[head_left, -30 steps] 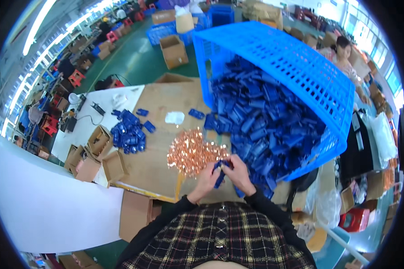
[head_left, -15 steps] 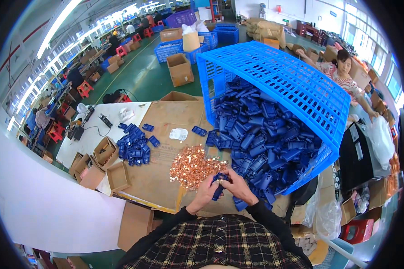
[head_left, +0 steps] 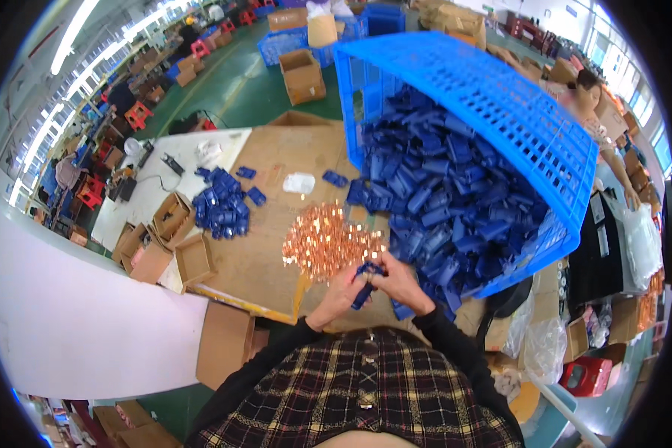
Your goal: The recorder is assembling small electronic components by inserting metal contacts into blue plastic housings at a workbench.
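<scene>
Near the table's front edge, both my hands grip one dark blue plastic housing (head_left: 361, 296). My left hand (head_left: 339, 292) wraps round its lower left side. From the right, my right hand (head_left: 398, 283) closes on its upper end, with the fingers pressed together there. Whether a small copper piece is between the fingertips cannot be made out. Just beyond my hands lies a heap of small shiny copper pieces (head_left: 325, 240). A large pile of blue housings (head_left: 433, 175) spills from a tipped bright blue crate (head_left: 493, 93) on the right.
A smaller group of blue housings (head_left: 220, 203) lies to the left on the cardboard-covered table (head_left: 265, 261). Small open cartons (head_left: 173, 216) stand by the left edge. At the right, a co-worker (head_left: 586, 97) reaches an arm toward a white plastic bag (head_left: 641, 243).
The view has tipped downward, so the table and crate appear higher. My hands stay closed on the same housing, with little change in grip. The co-worker's head and arm have shifted slightly.
</scene>
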The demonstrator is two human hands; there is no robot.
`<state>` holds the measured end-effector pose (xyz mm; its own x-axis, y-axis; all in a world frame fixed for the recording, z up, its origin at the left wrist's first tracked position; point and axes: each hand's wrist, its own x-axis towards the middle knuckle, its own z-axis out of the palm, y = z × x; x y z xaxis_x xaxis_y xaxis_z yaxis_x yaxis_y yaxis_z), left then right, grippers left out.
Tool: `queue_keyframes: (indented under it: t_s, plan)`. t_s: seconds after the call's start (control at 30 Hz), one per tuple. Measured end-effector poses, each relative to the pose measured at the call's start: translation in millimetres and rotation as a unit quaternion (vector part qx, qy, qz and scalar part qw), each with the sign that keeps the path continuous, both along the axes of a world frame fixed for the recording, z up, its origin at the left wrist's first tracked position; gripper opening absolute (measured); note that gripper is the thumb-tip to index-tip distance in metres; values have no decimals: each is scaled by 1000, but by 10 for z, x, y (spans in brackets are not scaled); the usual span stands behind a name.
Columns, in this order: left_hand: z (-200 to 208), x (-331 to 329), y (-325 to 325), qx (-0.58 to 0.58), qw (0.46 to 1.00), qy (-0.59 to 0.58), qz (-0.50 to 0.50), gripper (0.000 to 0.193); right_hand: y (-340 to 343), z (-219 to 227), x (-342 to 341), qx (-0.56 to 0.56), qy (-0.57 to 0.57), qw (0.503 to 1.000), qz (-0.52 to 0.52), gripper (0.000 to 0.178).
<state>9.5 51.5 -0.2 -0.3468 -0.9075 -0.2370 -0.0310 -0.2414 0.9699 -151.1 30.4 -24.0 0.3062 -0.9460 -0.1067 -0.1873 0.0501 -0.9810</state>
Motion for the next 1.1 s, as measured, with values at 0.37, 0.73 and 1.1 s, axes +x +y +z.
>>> queue_keyframes:
  t_s: [0.37, 0.73, 1.1]
  plan:
    - [-679, 169, 213, 126, 991, -35, 8, 24, 270, -361, 171, 106, 81, 991, -8, 19]
    - [-1827, 1935, -673, 85, 967, 13, 241, 31, 71, -1634, 228, -29, 272, 958, -88, 20]
    - [-1570, 937, -1250, -171, 957, -218, 89, 26, -3, -1676, 332, -148, 431, 890, 9, 15]
